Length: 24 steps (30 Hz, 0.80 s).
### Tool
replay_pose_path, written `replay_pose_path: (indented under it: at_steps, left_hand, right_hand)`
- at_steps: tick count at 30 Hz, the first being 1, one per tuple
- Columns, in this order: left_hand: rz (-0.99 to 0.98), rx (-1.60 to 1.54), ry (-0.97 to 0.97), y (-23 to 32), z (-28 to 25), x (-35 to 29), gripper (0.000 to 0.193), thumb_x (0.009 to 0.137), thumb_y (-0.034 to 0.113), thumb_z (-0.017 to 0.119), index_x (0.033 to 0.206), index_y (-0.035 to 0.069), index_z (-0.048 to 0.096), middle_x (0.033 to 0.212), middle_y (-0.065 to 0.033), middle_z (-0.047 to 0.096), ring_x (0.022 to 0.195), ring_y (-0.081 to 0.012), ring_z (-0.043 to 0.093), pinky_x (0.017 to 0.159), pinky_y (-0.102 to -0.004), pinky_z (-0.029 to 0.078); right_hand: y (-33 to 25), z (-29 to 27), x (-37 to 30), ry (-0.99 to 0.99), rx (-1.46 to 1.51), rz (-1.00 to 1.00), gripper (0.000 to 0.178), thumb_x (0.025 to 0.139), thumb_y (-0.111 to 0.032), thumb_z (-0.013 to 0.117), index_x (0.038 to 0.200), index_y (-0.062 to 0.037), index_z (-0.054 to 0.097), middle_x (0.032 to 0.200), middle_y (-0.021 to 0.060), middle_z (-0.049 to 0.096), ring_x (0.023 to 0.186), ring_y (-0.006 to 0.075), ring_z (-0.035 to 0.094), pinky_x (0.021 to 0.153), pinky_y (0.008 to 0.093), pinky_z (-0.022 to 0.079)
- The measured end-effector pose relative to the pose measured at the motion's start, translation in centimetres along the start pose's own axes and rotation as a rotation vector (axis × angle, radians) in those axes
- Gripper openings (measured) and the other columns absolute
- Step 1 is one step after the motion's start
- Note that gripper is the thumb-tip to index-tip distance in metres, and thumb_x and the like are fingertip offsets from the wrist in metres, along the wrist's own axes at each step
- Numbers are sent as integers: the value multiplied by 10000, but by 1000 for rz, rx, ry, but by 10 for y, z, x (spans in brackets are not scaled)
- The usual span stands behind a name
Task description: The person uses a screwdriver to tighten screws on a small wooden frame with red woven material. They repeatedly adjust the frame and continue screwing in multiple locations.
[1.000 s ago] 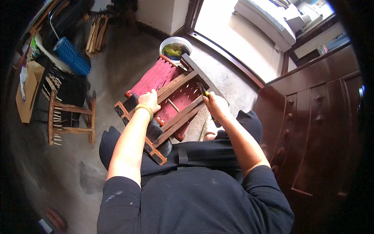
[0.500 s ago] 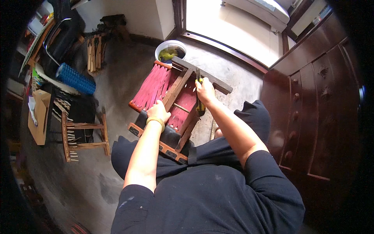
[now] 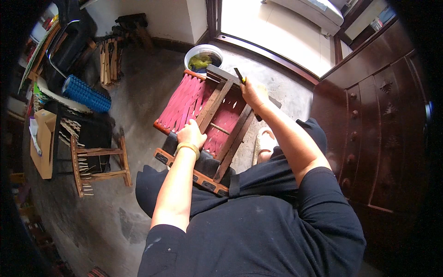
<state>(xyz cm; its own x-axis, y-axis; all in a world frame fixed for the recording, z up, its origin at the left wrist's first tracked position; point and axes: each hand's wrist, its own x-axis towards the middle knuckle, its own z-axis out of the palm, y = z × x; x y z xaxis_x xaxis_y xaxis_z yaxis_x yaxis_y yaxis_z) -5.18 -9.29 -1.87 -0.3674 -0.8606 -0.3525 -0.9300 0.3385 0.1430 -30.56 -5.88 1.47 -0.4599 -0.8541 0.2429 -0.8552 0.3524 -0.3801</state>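
Note:
A folding stool's dark wooden frame (image 3: 213,107) lies tilted in front of my knees, with bars crossing over pink woven strapping (image 3: 182,101). My left hand (image 3: 192,135), with a bangle at the wrist, is wrapped round one of its long bars. My right hand (image 3: 255,93) grips a black and yellow utility knife (image 3: 238,75) near the far crossbar. The knife's dark tip points up and away, and its handle is mostly hidden by my fingers. Below the frame, an orange-brown wooden rail (image 3: 203,179) with black straps rests against my lap.
Beyond the stool stands a white bucket (image 3: 220,51) with yellow-green material in it. A small wooden stool frame (image 3: 100,150), a blue textured roller (image 3: 86,93) and a cardboard box (image 3: 46,147) are at the left. A dark carved wooden door (image 3: 369,124) stands at the right.
My right hand has moved a little right and away from the bars, tilting the knife so its tip leans left. My left hand stays on the bar.

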Motion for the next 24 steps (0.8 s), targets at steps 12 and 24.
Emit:
replay_pose_path:
  at_steps: [12,24]
  left_hand:
    - [18,1,34,1,-1,-1,664,707,390,763,1154,-10,477,1048,-211,653,945,-342,663,826,-434,534]
    - [9,4,44,2,1,-2,647,699,392,758,1128,-7,483,1024,-210,657,925,-345,667,821,-443,531]
  right_hand:
    - [5,10,11,-45,-257,-413,133,871,-93,471,875,-18,581,839,199,646,809,333,663,684,428,544]
    - [-1,22,-15,-107,-379,-711,114,782,-138,532,815,-32,559,765,118,592,705,251,601,576,343,529]
